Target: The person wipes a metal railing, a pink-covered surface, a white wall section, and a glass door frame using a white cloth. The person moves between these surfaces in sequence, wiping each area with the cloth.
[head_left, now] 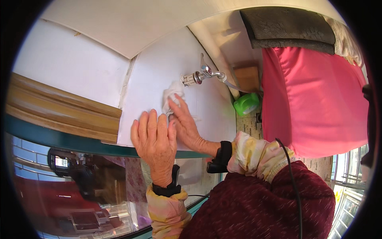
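Note:
My right hand presses a crumpled white cloth against the white wall panel, just left of and below a chrome tap. Its fingers lie over the cloth's lower part and hide some of it. Left of it, my left hand is held up at the panel's lower edge, fingers stretched out and nothing in it. The two hands come close together near the left thumb. Both wrists wear black bands.
A thin grey hose runs right from the tap. Beyond it are a green plastic container, a brown box and something under a pink cover, with a dark patterned cushion above. Lower left, a wooden strip borders reflecting glass.

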{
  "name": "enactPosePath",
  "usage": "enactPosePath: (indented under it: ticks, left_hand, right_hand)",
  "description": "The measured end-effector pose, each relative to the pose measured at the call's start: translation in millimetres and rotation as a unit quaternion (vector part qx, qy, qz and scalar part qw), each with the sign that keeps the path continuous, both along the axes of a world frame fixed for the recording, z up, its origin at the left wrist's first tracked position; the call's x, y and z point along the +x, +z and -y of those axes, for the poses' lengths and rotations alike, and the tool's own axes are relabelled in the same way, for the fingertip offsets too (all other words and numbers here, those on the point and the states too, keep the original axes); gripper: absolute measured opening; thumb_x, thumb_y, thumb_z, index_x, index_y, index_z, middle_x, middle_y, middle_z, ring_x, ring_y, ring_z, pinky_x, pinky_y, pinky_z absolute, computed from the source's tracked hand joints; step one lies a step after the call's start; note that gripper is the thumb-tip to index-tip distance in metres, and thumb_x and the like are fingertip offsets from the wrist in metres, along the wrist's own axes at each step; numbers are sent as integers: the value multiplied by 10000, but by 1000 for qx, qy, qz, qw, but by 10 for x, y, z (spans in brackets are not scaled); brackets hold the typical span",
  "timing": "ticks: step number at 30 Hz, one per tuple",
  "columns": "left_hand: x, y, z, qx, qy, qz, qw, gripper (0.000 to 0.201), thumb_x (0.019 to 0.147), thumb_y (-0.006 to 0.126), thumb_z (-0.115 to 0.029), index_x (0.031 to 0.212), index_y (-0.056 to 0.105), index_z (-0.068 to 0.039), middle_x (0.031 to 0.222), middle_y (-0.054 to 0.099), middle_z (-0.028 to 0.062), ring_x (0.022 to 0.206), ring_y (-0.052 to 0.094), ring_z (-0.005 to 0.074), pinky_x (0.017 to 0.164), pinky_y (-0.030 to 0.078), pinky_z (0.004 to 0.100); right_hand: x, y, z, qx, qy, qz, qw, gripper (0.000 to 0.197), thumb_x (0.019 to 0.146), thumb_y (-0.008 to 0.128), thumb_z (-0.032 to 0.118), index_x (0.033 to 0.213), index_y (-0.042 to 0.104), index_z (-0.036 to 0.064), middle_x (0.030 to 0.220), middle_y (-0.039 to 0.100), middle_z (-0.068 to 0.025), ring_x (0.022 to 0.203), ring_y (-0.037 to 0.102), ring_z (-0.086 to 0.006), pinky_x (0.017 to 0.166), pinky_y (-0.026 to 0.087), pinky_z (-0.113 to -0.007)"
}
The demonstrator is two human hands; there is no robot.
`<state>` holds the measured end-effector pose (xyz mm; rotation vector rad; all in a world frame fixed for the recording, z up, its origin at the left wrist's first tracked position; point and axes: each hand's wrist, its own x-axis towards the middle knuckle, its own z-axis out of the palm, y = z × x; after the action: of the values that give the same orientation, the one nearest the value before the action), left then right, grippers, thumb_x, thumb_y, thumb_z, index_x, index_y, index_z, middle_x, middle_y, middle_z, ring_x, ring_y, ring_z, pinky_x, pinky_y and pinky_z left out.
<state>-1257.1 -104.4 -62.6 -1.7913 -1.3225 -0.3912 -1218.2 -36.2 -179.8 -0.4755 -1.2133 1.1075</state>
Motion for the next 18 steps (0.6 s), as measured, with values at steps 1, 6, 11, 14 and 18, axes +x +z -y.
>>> enactPosePath:
  ticks: [1, 6, 11, 14, 18]
  left_hand:
    - [-12, -19, -41, 9, 14, -13, 1000, 213, 830, 691, -226, 969, 651, -69, 1095, 629, 82, 1083, 571, 290, 978, 406, 468]
    - [-55, -132, -141, 74, 40, -14, 996, 108, 852, 663, -184, 872, 664, -77, 986, 673, 45, 1014, 626, 251, 962, 435, 421]
    - [-36, -149, -214, 123, 43, -24, 991, 85, 851, 650, -155, 824, 668, -76, 929, 692, 25, 974, 653, 232, 944, 450, 393]
    - [-12, -151, -231, 126, 56, -28, 990, 81, 849, 649, -149, 821, 670, -76, 931, 693, 24, 973, 654, 226, 942, 451, 389]
    - [3, -156, -220, 107, 86, -13, 990, 75, 850, 646, -145, 837, 677, -79, 945, 696, 26, 977, 653, 223, 942, 449, 388]
  right_hand:
    - [35, 29, -2, 29, 15, 13, 999, 528, 891, 452, 36, 1409, 421, 128, 1505, 245, -204, 1385, 260, -389, 1123, 258, -384]
    - [74, -459, -248, 72, -36, 104, 991, 503, 907, 413, 20, 1390, 450, 154, 1507, 250, -189, 1366, 307, -365, 1097, 305, -366]
    - [-51, -1132, -636, -248, -53, 124, 960, 527, 889, 388, 34, 1405, 422, 139, 1486, 295, -189, 1348, 350, -329, 1064, 345, -341]
    - [0, -1100, -726, -410, 21, 44, 911, 511, 873, 393, 39, 1384, 408, 54, 1455, 304, -234, 1320, 338, -398, 1105, 285, -398]
    - [-56, -560, -214, -94, -76, 79, 989, 538, 843, 412, -13, 1375, 433, 66, 1480, 277, -225, 1352, 301, -399, 1121, 261, -402]
